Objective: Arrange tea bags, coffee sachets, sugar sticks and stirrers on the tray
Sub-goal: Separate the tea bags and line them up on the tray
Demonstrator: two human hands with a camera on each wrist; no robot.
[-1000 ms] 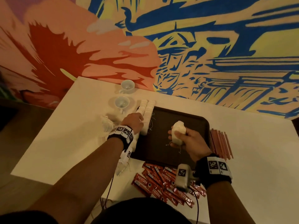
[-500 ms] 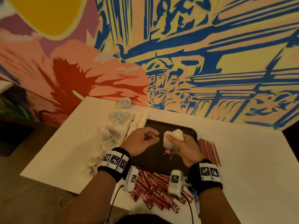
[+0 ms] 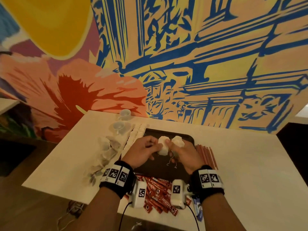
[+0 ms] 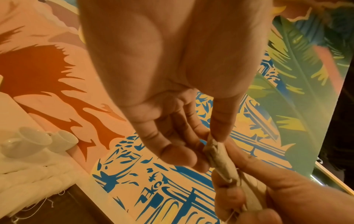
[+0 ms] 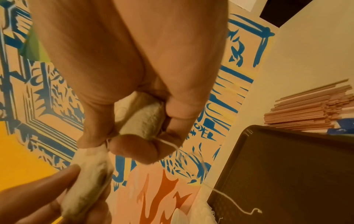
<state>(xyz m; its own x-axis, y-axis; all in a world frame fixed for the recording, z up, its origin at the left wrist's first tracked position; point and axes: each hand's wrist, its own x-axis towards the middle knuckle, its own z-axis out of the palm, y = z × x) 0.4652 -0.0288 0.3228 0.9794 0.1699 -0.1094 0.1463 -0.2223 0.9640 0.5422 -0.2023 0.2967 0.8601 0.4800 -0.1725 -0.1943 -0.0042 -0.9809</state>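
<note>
Both hands meet above the dark tray [image 3: 188, 139]. My left hand [image 3: 154, 147] pinches one white tea bag [image 3: 162, 148] between thumb and fingers; the left wrist view shows that tea bag [image 4: 216, 153] edge-on, touching the right hand's fingers [image 4: 268, 197]. My right hand [image 3: 172, 147] grips a small bunch of tea bags [image 3: 178, 141], seen in its palm [image 5: 143, 119] in the right wrist view, with strings [image 5: 229, 201] dangling over the tray [image 5: 287, 174]. A row of tea bags [image 3: 138, 132] lies along the tray's left edge.
Loose tea bags [image 3: 106, 150] are piled left of the tray. Red coffee sachets [image 3: 158, 189] lie in front of it, wooden stirrers [image 3: 206, 155] to its right, a blue packet [image 3: 198, 209] by the table's front edge. Two white cups [image 3: 119, 125] stand at the back left by the painted wall.
My left hand left the tea bag row at the tray's left edge, came across to the right hand and took hold of one tea bag. The head view tilted up.
</note>
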